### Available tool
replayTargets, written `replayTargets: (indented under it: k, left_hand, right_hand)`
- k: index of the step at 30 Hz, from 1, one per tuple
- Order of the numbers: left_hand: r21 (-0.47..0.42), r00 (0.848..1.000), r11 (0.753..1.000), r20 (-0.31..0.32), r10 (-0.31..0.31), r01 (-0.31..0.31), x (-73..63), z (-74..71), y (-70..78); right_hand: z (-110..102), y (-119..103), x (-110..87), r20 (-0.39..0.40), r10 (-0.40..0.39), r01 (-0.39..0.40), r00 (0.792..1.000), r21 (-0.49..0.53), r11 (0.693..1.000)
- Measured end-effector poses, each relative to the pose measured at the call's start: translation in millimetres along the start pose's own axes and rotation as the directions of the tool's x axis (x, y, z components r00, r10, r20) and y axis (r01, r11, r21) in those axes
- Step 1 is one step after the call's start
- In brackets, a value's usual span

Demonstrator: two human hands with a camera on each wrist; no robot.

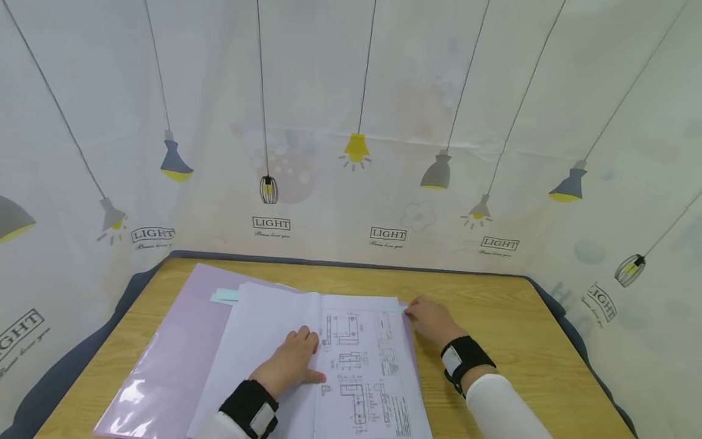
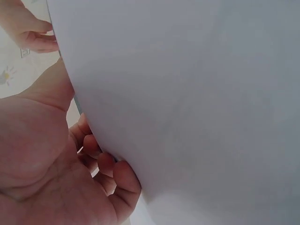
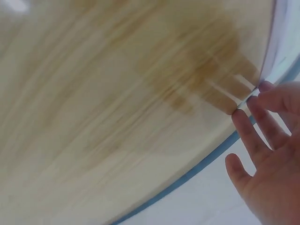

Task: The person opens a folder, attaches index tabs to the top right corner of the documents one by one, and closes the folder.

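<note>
A white booklet of technical drawings (image 1: pixel 367 360) lies open on a lilac plastic folder (image 1: pixel 170 341). Its left page (image 1: pixel 263 311) is blank and the right one carries line drawings. My left hand (image 1: pixel 290 360) rests on the pages by the centre fold, thumb spread toward the drawings. In the left wrist view, white paper (image 2: pixel 187 103) fills most of the frame beside the left fingers (image 2: pixel 124 183). At the upper right page edge, my right hand (image 1: pixel 433 320) pinches a pale blue sticky tab (image 1: pixel 404 309) between thumb and forefinger. The other right fingers (image 3: pixel 251 136) are spread near the tabletop.
More pale blue sticky tabs (image 1: pixel 225 296) stick out at the booklet's upper left. The wood-grain table (image 1: pixel 504 341) has a dark blue edge (image 1: pixel 351 263). Behind it hangs a pale cloth (image 1: pixel 329 91) printed with lamps.
</note>
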State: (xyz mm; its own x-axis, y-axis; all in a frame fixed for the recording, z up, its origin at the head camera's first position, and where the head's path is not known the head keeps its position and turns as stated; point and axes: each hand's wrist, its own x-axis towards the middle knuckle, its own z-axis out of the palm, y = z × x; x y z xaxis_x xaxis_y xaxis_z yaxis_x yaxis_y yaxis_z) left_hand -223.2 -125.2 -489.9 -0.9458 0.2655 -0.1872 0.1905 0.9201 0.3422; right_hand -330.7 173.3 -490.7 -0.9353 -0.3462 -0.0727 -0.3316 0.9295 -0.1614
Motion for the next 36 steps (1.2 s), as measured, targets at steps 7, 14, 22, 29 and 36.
replayTargets:
  k: [7, 14, 22, 29, 36]
  left_hand:
    - [0.023, 1.0, 1.0, -0.018, -0.016, 0.017, 0.0, 0.5, 4.9]
    - [0.052, 0.995, 0.996, -0.071, 0.071, -0.068, 7.1, -5.1, 40.7]
    - [0.037, 0.975, 0.982, -0.118, 0.19, -0.187, 33.1, -0.4, 83.2]
    - [0.056, 0.967, 0.972, -0.099, 0.233, -0.229, 55.4, 8.9, 96.1]
    - [0.247, 0.951, 0.935, -0.113, 0.288, -0.254, 76.7, 21.6, 106.0]
  right_hand:
    - [4, -2, -6.7, -0.053, -0.044, 0.041, 0.998, -0.055, 0.998]
    - [6, -5, -7.6, -0.102, -0.033, 0.03, 0.994, -0.022, 0.999]
    - [4, -5, -7.4, -0.067, 0.01, -0.011, 0.998, -0.02, 1.0]
    - [1, -6, -8.1, -0.074, -0.009, 0.008, 0.997, -0.02, 1.0]
    - [-1, -7, -10.6, -0.064, -0.023, 0.02, 0.998, -0.045, 0.999]
